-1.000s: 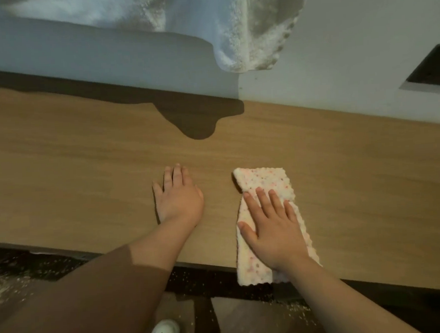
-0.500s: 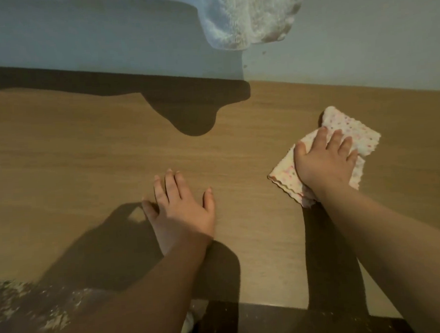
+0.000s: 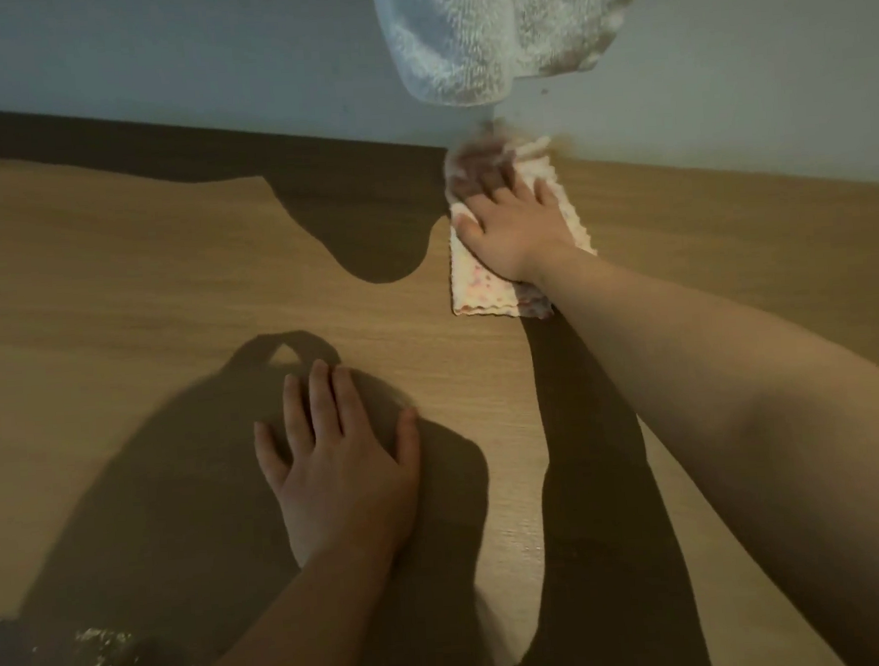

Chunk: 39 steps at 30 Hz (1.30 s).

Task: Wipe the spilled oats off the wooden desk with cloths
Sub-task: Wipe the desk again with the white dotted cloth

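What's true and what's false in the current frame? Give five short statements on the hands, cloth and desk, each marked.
1. The right hand presses flat on the cloth. True.
2. The cloth lies at the near edge of the desk. False: it lies at the far edge, against the wall.
3. The left hand holds a second cloth. False: it rests flat on the bare desk and holds nothing.
4. A white towel hangs above the desk, just over the cloth. True.
5. The two hands touch each other. False: they are well apart, the right one farther from the person.
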Motion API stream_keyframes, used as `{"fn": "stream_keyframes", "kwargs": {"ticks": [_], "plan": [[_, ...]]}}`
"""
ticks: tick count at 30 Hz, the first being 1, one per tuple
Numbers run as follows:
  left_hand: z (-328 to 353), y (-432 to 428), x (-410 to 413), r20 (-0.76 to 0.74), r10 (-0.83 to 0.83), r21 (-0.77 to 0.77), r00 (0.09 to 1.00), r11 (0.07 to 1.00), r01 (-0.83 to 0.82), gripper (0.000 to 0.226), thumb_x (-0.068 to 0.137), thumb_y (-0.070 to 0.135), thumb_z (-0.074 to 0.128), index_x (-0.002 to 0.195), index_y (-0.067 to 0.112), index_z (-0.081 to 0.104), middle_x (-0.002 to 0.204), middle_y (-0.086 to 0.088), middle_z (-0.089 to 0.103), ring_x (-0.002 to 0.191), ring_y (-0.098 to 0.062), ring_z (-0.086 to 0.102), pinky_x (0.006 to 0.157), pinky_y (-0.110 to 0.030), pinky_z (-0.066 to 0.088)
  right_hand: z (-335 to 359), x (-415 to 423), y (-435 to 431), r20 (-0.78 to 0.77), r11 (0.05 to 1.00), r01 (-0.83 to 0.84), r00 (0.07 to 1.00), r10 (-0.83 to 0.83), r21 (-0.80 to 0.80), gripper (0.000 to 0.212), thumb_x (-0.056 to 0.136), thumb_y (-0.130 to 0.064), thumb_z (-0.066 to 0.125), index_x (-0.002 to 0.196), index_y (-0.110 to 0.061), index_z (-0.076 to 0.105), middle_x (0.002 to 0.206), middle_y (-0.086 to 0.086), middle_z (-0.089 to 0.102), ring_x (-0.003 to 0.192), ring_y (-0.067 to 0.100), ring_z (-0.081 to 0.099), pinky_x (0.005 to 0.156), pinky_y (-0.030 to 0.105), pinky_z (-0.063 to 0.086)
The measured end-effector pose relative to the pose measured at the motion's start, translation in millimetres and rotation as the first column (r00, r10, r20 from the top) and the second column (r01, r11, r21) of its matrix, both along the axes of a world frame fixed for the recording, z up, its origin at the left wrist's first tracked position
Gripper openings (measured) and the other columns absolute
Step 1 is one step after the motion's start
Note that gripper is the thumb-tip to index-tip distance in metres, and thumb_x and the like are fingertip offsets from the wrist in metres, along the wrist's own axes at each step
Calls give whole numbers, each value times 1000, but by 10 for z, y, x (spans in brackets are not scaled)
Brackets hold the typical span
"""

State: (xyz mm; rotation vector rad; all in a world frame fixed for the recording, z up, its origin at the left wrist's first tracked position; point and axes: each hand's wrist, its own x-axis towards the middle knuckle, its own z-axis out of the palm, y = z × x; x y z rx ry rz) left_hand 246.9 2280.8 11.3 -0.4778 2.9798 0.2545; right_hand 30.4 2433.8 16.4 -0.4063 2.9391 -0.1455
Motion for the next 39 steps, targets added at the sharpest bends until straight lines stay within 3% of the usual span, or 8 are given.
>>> {"fn": "stream_keyframes", "kwargs": {"ticks": [5,10,15,20,31,35,37,39], "plan": [[22,-1,-5,23,3,4,1000,1000,-3,73,91,59,8,151,18,1,159,2,-5,145,-17,-12,116,-46,-2,31,569,55,38,942,-334,942,334,4,49,100,-45,11,148,-35,6,157,-4,0,144,18,-5,114,41,-4],[24,-4,4,19,-9,-11,1000,1000,9,71,93,56,16,151,16,2,159,0,-1,145,-20,-7,115,-47,-2,89,1485,425,96,903,-430,899,427,11,62,84,-58,-10,144,-40,-6,152,-12,-12,141,11,-15,114,37,-10],[21,12,8,-3,-5,-4,1000,1000,5,71,93,56,19,150,16,7,159,-2,3,146,-22,-2,115,-49,3,-2,1340,948,24,994,-99,995,98,51,55,94,-52,4,147,-37,-2,156,-6,-7,143,14,-9,113,36,-5],[11,-13,11,-9,-22,1,1000,1000,22,69,95,55,22,150,15,10,159,-2,5,146,-22,-2,116,-49,3,-54,992,911,7,978,206,978,-207,18,54,100,-44,12,150,-28,2,158,2,-4,144,23,-6,115,43,-2],[46,1,-33,95,-16,-46,995,999,20,66,97,52,14,152,16,3,159,0,-3,146,-20,-5,116,-50,4,60,2616,485,73,957,-282,955,287,-68,55,90,-55,-2,139,-34,-16,145,-13,-23,137,12,-26,111,33,-19],[45,-39,-1,91,-53,-18,994,998,54,67,97,52,11,152,15,2,159,-1,-5,145,-21,-7,115,-51,2,-28,2175,1008,11,993,79,997,-80,84,65,88,-57,-4,147,-29,-10,155,-4,-14,143,19,-11,114,38,-4],[29,-40,8,83,-55,-17,995,998,57,67,97,52,10,151,14,0,159,-1,-7,145,-21,-8,115,-51,1,-28,1967,1144,21,932,358,933,-360,58,59,96,-49,8,149,-26,-3,157,1,-7,144,21,-8,115,41,-1],[22,-22,7,68,-53,-15,996,998,54,67,97,52,9,151,14,0,159,-1,-6,145,-21,-8,115,-51,0,-35,1879,1031,31,884,466,884,-467,28,59,97,-47,11,150,-24,-2,157,4,-7,143,22,-10,115,42,-4]]}}
